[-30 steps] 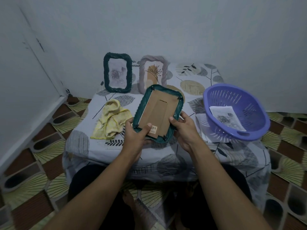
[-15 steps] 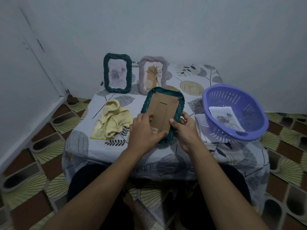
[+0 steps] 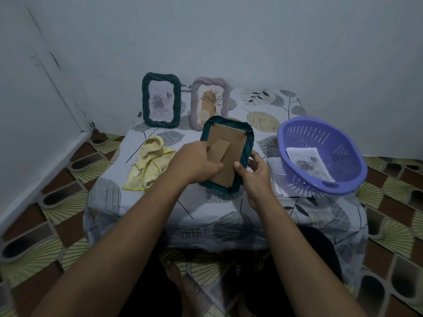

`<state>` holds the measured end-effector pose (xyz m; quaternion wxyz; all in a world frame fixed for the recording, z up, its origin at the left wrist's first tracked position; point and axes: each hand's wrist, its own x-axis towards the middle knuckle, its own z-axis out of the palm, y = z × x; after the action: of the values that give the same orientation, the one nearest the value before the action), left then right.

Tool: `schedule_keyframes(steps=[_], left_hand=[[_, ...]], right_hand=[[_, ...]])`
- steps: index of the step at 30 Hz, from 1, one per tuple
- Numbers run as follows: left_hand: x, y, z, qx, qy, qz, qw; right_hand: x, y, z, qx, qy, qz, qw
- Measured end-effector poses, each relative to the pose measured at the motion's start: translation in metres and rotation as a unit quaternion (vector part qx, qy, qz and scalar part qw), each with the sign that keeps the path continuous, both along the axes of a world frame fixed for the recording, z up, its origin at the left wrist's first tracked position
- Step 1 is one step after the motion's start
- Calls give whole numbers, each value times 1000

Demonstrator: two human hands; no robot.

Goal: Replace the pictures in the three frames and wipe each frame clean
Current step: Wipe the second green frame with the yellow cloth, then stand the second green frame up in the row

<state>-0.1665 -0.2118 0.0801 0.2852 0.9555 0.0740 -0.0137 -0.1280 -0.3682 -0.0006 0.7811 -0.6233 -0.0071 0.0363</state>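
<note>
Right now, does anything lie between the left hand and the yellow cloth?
Nothing visible does. The left hand holds the green frame by its cardboard back; the yellow cloth lies just left of it, with only tablecloth between.

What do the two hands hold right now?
Left hand: pinches the brown cardboard stand flap behind the dark green woven picture frame.
Right hand: grips that frame's right edge.
</note>
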Motion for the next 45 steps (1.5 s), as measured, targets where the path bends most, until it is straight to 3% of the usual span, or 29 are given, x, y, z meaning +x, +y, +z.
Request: schedule_keyframes(steps=[5, 8, 12, 15, 20, 25, 33, 35, 38, 41, 43, 45], left_hand=[[-1, -2, 23, 13, -4, -8, 1000], [-3, -1, 32, -14, -38, 1, 999], [-8, 0, 34, -147, -15, 14, 989], [-7, 1, 28, -265, 7, 12, 964], [-4, 4, 9, -382, 14, -9, 924], [-1, 14, -15, -424, -10, 15, 906], [18, 11, -48, -388, -91, 111, 910], [27, 8, -54, -394, -70, 121, 908], [43, 1, -54, -498, 23, 129, 857], [60, -4, -47, -630, 100, 101, 764], [68, -9, -37, -697, 124, 72, 703], [80, -11, -33, -727, 131, 41, 673]], right_hand=[[0, -3, 4, 4, -26, 8, 1000], [-3, -6, 6, 118, 23, 6, 993], [-1, -4, -2, 261, 114, -16, 959], [-5, 3, -2, 207, 182, 49, 960], [-5, 0, 7, 237, 224, 131, 936], [5, -8, 16, 235, 227, 113, 938], [25, -20, 35, 73, 99, 54, 991], [32, -22, 41, 49, 66, 41, 996], [42, -22, 47, 14, 24, 16, 1000], [51, -24, 52, -18, -13, 5, 1000], [58, -27, 53, -48, -43, 5, 998], [66, -31, 52, -66, -70, 2, 995]])
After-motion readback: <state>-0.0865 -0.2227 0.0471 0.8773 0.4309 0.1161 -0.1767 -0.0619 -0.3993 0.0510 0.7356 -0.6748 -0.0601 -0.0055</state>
